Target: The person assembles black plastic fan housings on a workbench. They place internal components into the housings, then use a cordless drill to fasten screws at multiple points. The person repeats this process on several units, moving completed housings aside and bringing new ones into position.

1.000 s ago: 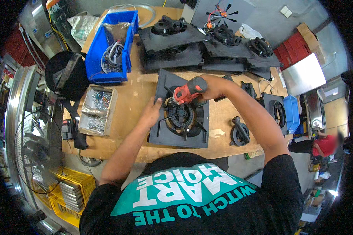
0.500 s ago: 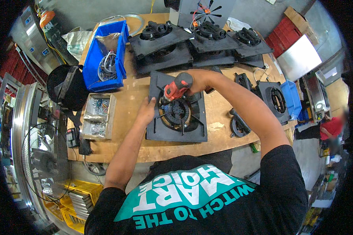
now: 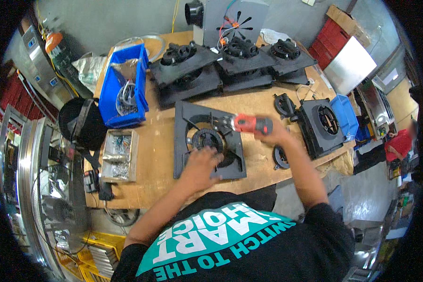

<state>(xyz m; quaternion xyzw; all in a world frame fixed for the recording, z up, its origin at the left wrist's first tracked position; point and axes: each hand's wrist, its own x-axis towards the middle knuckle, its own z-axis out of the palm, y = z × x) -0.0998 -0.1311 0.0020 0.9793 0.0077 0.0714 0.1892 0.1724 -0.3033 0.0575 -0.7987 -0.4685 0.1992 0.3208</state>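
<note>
A square black gas stove plate (image 3: 183, 164) lies flat on the wooden table in front of me, with a round burner (image 3: 207, 139) at its middle. My left hand (image 3: 201, 164) is over the near side of the burner, fingers spread and apparently touching it. My right hand (image 3: 278, 132) is closed round a red and black cordless drill (image 3: 249, 124), a little blurred. The drill points left, its nose above the plate's far right part. Whether its tip touches anything I cannot make out.
Stacked black stove plates (image 3: 188, 84) line the table's back. A blue bin (image 3: 109, 101) with cables and a box of screws (image 3: 120, 155) stand left. Loose black rings (image 3: 283, 104), another plate (image 3: 310, 141) and a light-blue tray (image 3: 345, 117) are right. Farther right is a person in red (image 3: 398, 144).
My right hand has drawn the drill rightward from the plate's upper left and turned it to point left. My left hand has moved from the plate's left edge onto the burner.
</note>
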